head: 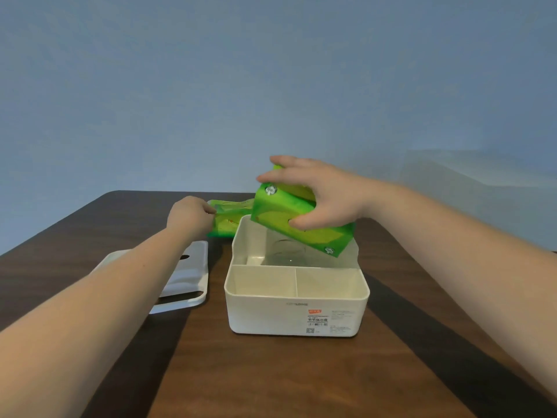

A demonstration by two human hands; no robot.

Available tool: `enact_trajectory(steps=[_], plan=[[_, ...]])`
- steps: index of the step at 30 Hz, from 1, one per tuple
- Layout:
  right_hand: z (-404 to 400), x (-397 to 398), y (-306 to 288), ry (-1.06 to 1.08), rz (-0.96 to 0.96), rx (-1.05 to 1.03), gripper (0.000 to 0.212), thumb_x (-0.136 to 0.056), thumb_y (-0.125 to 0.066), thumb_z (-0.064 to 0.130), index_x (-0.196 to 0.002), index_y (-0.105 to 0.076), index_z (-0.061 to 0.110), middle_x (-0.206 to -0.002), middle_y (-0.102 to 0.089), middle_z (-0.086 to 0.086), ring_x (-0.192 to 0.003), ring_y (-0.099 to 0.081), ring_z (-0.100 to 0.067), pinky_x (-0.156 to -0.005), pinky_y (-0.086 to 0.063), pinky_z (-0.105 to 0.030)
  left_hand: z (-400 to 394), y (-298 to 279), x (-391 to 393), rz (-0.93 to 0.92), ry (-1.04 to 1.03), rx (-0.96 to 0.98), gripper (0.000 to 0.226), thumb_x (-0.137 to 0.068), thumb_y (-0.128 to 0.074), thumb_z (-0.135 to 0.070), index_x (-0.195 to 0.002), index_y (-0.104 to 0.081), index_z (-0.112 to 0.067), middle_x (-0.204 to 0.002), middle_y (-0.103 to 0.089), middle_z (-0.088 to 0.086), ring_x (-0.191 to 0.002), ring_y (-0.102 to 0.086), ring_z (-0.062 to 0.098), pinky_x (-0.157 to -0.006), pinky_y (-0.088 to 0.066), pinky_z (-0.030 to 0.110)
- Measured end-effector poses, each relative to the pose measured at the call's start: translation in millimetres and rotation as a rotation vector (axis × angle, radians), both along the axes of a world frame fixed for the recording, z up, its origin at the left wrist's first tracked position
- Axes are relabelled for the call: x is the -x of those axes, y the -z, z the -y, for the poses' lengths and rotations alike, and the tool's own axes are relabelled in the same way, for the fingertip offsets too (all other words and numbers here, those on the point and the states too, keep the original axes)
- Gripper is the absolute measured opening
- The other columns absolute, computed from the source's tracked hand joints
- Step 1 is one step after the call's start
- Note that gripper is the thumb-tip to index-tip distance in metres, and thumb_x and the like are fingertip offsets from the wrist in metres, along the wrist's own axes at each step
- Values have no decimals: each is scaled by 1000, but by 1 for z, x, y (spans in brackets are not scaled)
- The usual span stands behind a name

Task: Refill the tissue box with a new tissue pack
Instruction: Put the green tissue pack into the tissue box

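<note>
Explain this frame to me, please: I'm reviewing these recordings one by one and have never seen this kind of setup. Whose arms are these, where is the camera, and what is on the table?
There is no machine here. A person wears one wide-angle camera on the head, looking forward and down, so the two bare arms are their own. The right hand grips a green tissue pack, tilted above the large rear compartment of an open white tissue box; that compartment seems to hold a crumpled clear wrapper, though it is hard to tell. The box's two small front compartments look empty. The left hand pinches the edge of a second green pack lying behind the box. The box's white lid, with a slot, lies left of the box on the dark wooden table.
</note>
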State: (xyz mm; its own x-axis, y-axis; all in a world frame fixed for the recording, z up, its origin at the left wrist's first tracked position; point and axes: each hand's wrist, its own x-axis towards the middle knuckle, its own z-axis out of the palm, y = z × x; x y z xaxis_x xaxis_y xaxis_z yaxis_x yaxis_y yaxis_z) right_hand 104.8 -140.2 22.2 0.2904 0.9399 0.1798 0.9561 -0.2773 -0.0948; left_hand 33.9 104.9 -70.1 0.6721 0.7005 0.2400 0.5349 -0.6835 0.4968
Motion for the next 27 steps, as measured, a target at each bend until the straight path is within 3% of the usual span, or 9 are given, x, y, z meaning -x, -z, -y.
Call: enact_trajectory(steps=[3,9,14,18,21,24,27], plan=[[-6,1,11,-46,12,159,81,-76,-69,28,-146,-31,40,-161,-17,3,-146,-21,-20,-116,-26,-47,-6,9,0,-8,32,65,34,-89,-53,-7,-117,-73,-13,-117,-72,13,-100,-69,28,-85,-55,36],[-16,1,17,-134,-33,231,79,-79,-71,24,-145,-32,40,-160,-19,9,-145,-20,-14,-119,-23,-41,-9,14,-1,-9,71,86,39,-91,-56,-13,-129,-62,-14,-122,-69,13,-95,-65,22,-74,-47,30],[-16,4,28,-136,-92,272,74,-81,-70,28,-144,-33,42,-155,-29,15,-143,-26,-9,-117,-29,-37,-12,12,8,-12,87,126,45,-90,-60,-25,-134,-57,-14,-131,-64,10,-118,-59,28,-95,-50,40],[-12,7,24,-74,-99,216,67,-81,-71,38,-140,-40,41,-152,-36,13,-141,-31,-10,-116,-31,-37,-14,6,20,-17,74,157,52,-84,-66,-25,-134,-57,-12,-136,-59,9,-124,-54,29,-98,-47,42],[-12,16,18,-54,-136,167,58,-83,-67,43,-137,-47,37,-148,-43,12,-138,-36,-10,-115,-32,-36,-19,2,31,-8,51,102,43,-88,-59,-21,-130,-60,-12,-136,-60,9,-124,-54,28,-101,-46,41],[-17,27,13,-30,-144,69,46,-88,-60,44,-131,-56,30,-139,-54,10,-125,-47,-8,-104,-36,-23,-25,-4,46,3,20,68,38,-91,-54,-21,-128,-61,-12,-134,-61,9,-121,-56,28,-101,-47,40],[-29,38,12,-5,-174,-39,38,-92,-55,41,-124,-63,23,-126,-63,7,-93,-52,3,-86,-37,-16,-33,-7,65,-9,-31,68,36,-92,-53,-20,-125,-63,-11,-130,-63,10,-118,-58,28,-98,-47,39]])
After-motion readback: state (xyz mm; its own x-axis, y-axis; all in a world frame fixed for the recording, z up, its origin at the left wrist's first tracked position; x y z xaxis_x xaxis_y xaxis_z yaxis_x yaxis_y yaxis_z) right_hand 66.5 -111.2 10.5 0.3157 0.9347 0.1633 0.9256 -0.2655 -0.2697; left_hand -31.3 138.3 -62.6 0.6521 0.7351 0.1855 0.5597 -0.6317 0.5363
